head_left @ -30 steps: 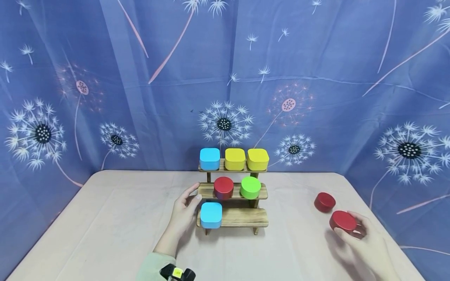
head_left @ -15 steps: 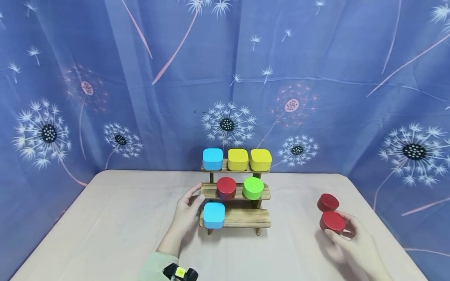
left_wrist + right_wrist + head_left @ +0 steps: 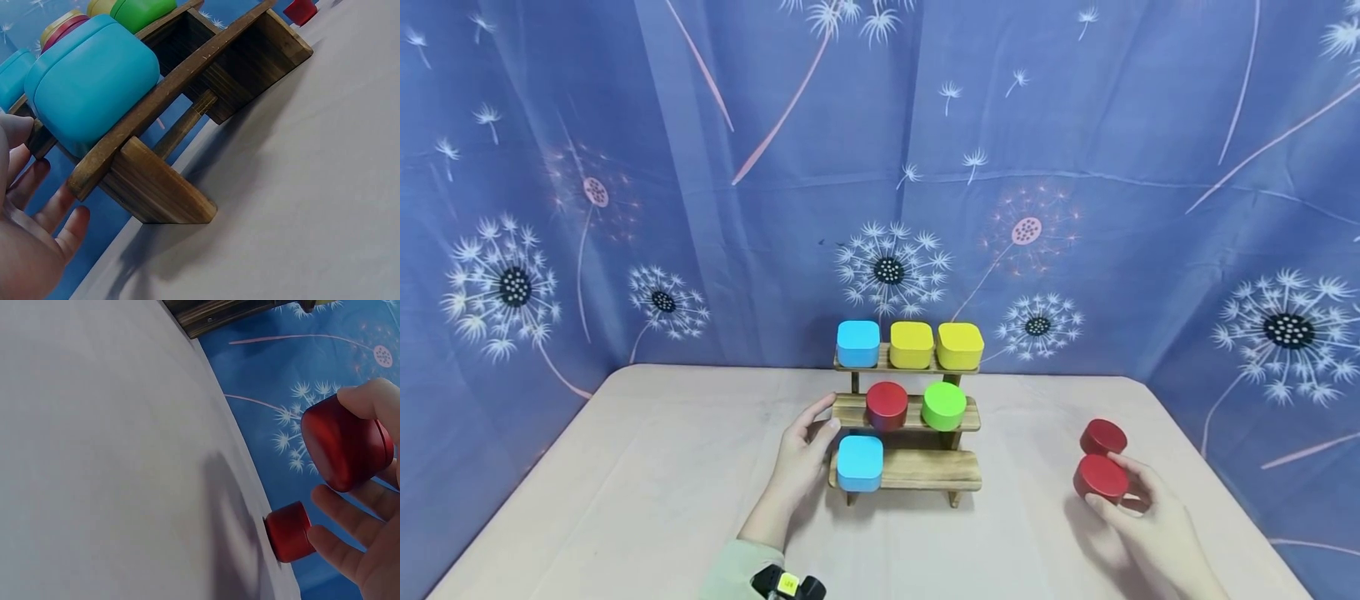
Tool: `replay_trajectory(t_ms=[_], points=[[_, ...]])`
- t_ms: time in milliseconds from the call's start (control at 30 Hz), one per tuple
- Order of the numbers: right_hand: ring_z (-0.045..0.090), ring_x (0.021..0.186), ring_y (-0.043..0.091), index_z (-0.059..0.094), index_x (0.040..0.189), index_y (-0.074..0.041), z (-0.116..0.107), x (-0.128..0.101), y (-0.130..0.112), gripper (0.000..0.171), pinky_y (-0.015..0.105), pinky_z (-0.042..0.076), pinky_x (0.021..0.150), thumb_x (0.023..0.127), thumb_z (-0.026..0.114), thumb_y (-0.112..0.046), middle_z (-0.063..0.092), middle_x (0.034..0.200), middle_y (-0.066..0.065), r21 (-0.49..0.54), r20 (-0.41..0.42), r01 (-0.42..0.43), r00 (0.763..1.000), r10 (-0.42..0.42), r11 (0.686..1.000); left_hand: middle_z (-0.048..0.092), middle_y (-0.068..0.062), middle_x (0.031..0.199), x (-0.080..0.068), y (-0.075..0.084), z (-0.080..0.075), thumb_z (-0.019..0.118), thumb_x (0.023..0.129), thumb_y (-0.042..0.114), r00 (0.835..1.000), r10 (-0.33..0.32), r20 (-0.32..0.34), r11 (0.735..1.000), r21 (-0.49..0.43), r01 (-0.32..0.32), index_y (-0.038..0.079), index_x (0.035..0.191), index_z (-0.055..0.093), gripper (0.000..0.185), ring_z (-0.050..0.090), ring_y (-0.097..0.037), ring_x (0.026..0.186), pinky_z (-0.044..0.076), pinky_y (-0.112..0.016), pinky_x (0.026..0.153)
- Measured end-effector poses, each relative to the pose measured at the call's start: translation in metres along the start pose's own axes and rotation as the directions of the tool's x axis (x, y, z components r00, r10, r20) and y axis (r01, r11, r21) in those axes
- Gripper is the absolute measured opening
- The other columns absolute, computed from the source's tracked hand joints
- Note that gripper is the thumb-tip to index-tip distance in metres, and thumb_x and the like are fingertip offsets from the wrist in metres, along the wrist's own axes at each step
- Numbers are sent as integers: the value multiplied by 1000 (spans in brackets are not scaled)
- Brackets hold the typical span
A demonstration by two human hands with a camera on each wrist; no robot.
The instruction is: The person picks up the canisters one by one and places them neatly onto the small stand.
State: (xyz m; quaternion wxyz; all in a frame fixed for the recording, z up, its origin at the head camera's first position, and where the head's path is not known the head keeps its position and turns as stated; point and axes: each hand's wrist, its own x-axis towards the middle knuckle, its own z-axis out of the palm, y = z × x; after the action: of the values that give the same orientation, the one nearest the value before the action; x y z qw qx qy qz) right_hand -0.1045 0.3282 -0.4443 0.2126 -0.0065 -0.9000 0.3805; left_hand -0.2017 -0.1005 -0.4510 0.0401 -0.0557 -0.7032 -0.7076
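Observation:
In the head view a three-tier wooden display stand [image 3: 931,469] stands at the middle of the table. My left hand [image 3: 799,457] holds the left end of its middle tier between thumb and fingers. On the bottom tier sits a blue rounded-square tin [image 3: 860,463], at the left. The middle tier bears a red round tin [image 3: 887,406] and a green round tin [image 3: 944,406]. My right hand [image 3: 1153,515] grips another red round tin [image 3: 344,445] by its sides, raised off the table at the right. Behind it a further red tin [image 3: 1103,435] rests on the tablecloth.
Along the top tier stand a blue tin [image 3: 858,343] and two yellow tins, one in the middle [image 3: 912,345] and a yellow tin [image 3: 960,347] at the right. A blue dandelion-print curtain [image 3: 775,250] hangs behind the pale tablecloth [image 3: 647,483].
My right hand has carried its red tin leftward, nearer the stand. The left hand keeps its place on the middle tier. The whole head view has shifted slightly.

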Motion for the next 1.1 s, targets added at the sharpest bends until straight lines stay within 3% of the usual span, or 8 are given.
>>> replay_trajectory(t_ms=[167, 367, 633, 1100], points=[[49, 89, -21, 51, 130, -3, 3, 0, -3, 60, 6, 45, 71, 77, 78, -13, 49, 101, -36, 8, 2, 32, 999, -32, 999, 57, -17, 112, -1, 1, 1, 55, 95, 11, 1000, -7, 5, 1000, -10, 7, 10, 139, 48, 44, 52, -12, 82, 37, -19, 54], [51, 91, -19, 52, 130, -3, 9, 2, -8, 60, 5, 46, 73, 76, 78, -9, 50, 107, -32, 44, 8, 78, 997, -79, 996, 52, -16, 131, 0, 0, 2, 55, 95, 13, 1000, 6, 7, 1000, 6, -6, 10, 139, 47, 45, 54, -5, 89, 44, -19, 66], [54, 91, -18, 52, 129, -4, 16, 6, -18, 59, 6, 46, 74, 76, 78, -11, 51, 110, -34, 75, 53, 73, 996, -77, 995, 47, -13, 139, 0, 0, 2, 55, 95, 14, 1000, 10, 11, 1000, 8, -10, 10, 139, 46, 45, 55, -3, 95, 48, -18, 78], [58, 91, -13, 54, 123, -3, 28, 11, -31, 58, 8, 47, 74, 71, 80, -2, 58, 107, -30, 170, 49, 138, 988, -148, 976, 53, -18, 129, 0, -1, 0, 55, 95, 13, 1000, 11, 6, 1000, 3, -11, 10, 139, 46, 45, 55, -4, 88, 47, -19, 73]])
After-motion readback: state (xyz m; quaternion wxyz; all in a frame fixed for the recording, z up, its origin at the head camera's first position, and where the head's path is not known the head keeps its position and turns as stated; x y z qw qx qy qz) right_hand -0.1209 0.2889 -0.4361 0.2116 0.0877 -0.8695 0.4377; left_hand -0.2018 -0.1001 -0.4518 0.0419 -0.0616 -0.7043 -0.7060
